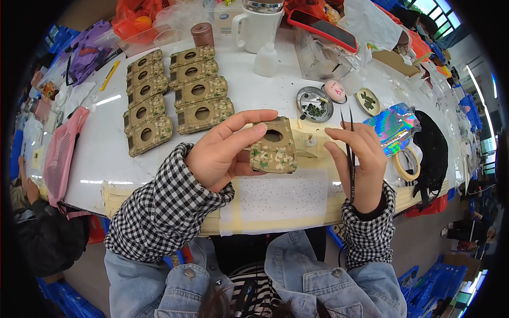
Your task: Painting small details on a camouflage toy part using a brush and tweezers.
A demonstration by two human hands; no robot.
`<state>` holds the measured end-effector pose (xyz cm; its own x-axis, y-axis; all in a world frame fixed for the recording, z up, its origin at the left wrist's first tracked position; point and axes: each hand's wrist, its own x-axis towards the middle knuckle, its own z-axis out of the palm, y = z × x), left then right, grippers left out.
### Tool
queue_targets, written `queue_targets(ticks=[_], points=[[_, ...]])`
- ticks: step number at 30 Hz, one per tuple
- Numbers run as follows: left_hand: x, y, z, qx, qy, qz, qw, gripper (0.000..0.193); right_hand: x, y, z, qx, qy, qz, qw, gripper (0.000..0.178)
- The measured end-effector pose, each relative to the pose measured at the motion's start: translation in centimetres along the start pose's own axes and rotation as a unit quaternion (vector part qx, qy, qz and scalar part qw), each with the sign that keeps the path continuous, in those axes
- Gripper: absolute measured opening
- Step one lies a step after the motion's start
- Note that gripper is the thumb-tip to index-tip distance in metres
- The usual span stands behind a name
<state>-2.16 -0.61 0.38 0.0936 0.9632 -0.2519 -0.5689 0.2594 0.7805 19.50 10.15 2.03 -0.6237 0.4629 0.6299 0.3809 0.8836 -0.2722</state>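
My left hand (222, 151) grips a camouflage-patterned toy tank hull (273, 156) with a round hole in its top, thumb over the upper face. In my right hand (363, 164) is a pair of black tweezers (349, 153), points up, with their tips apart. My right thumb and forefinger are held apart, close to the hull but not touching it. Beyond them lie a round metal tin (303, 100) of small dark green parts and a shallow dish (366, 99) with similar pieces. A small whitish lump (310, 142) sits just behind the held hull.
Several similar hulls (148, 114) stand in two columns at the left. White paper with dark specks (281, 204) is taped at the table's front edge. A white mug (260, 29), small bottle (266, 61), red-cased phone (323, 30), tape roll (407, 163) and pink basket (66, 153) surround the work area.
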Motion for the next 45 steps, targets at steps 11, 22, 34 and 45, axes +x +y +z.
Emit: queue_targets(ticks=[11, 22, 34, 45], points=[[0.0, -0.1, -0.1, 0.001, 0.008, 0.010, 1.000, 0.039, 1.1, -0.3, 1.2, -0.004, -0.013, -0.043, 0.999, 0.020], [0.1, -0.2, -0.2, -0.004, -0.017, 0.019, 1.000, 0.042, 0.7, -2.7, 0.1, 0.379, 0.018, 0.059, 0.923, 0.009], [0.1, -0.4, -0.2, -0.008, -0.021, 0.014, 1.000, 0.042, 0.8, -3.5, 1.5, 0.504, -0.033, 0.150, 0.850, 0.008], [0.1, -0.4, -0.3, -0.013, -0.024, 0.018, 0.999, 0.042, 0.8, -3.4, 1.6, 0.501, -0.034, 0.143, 0.853, 0.007]])
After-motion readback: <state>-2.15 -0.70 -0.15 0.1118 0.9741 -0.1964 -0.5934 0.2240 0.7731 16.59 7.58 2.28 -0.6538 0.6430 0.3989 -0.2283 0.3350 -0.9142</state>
